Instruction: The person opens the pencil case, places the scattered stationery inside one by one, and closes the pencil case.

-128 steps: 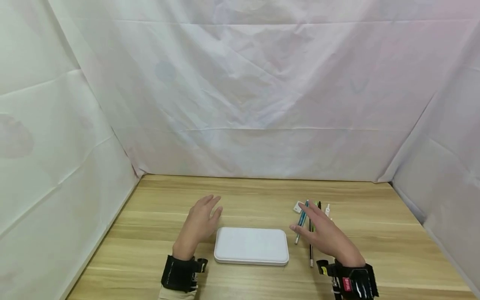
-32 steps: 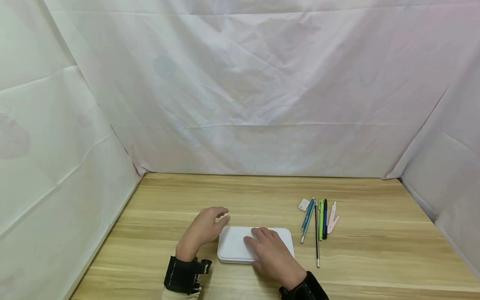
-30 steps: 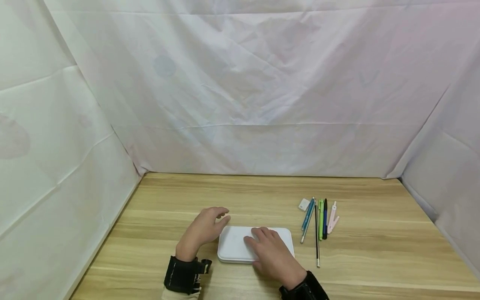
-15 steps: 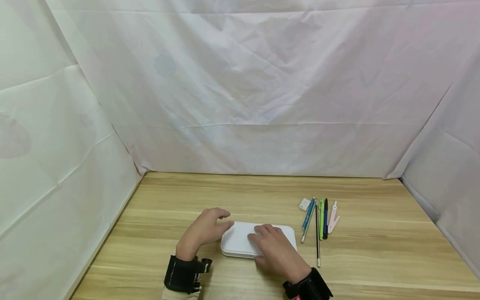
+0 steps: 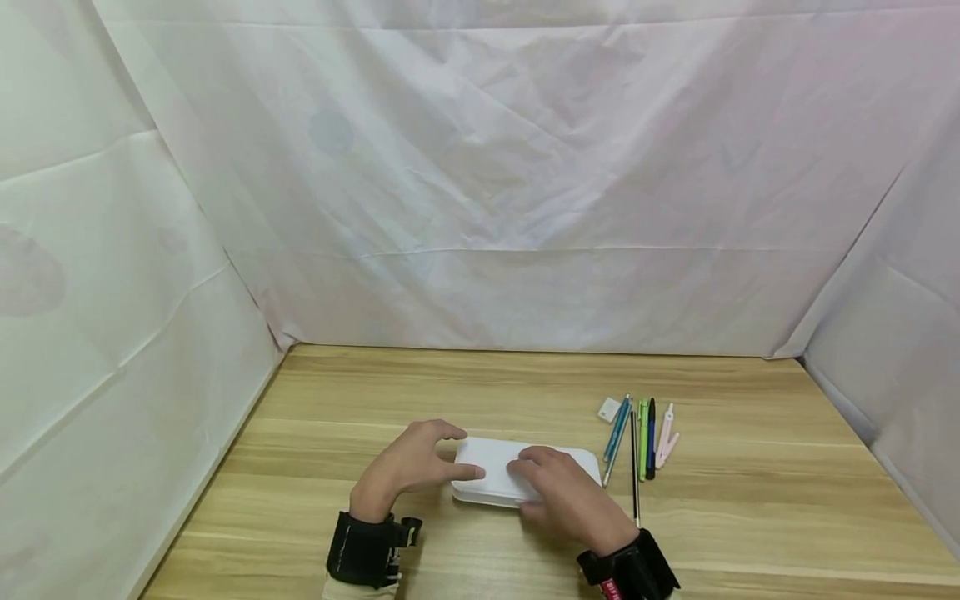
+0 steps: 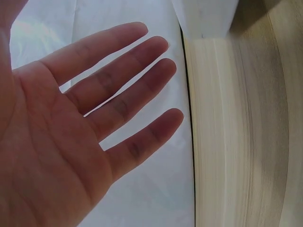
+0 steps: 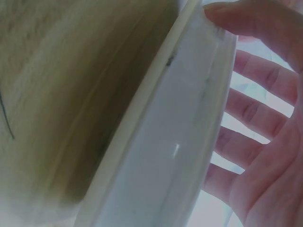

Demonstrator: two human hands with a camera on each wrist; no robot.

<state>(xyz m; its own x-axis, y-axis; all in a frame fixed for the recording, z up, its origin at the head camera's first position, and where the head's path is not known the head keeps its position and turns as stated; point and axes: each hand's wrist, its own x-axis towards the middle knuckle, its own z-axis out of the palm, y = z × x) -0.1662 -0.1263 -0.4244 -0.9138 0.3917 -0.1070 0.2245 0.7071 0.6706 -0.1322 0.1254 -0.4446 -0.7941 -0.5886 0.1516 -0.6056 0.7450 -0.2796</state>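
Note:
A flat white pencil case [image 5: 491, 457] lies on the wooden table in front of me. My right hand [image 5: 566, 492] grips its near right part, with the fingers over the lid and the thumb at the near edge. In the right wrist view the thumb [image 7: 232, 14] sits at the upper edge of the case's pale side wall [image 7: 156, 127]. At the left end is my left hand [image 5: 416, 458], its thumb reaching over the lid; contact is unclear. The left wrist view shows that hand's fingers [image 6: 118, 80] spread and nearly straight.
Right of the case lie blue pencils [image 5: 617, 429], a black pencil [image 5: 634, 467], a green pen [image 5: 642, 437], a dark blue pen [image 5: 651, 442] and a pink compass-like tool [image 5: 664, 437]. A white eraser [image 5: 608, 409] is behind them. White cloth [image 5: 495, 167] surrounds the table.
The case has shifted away and to the right, close to the pencils, with my right hand moving along. My left thumb has come over the case's left end.

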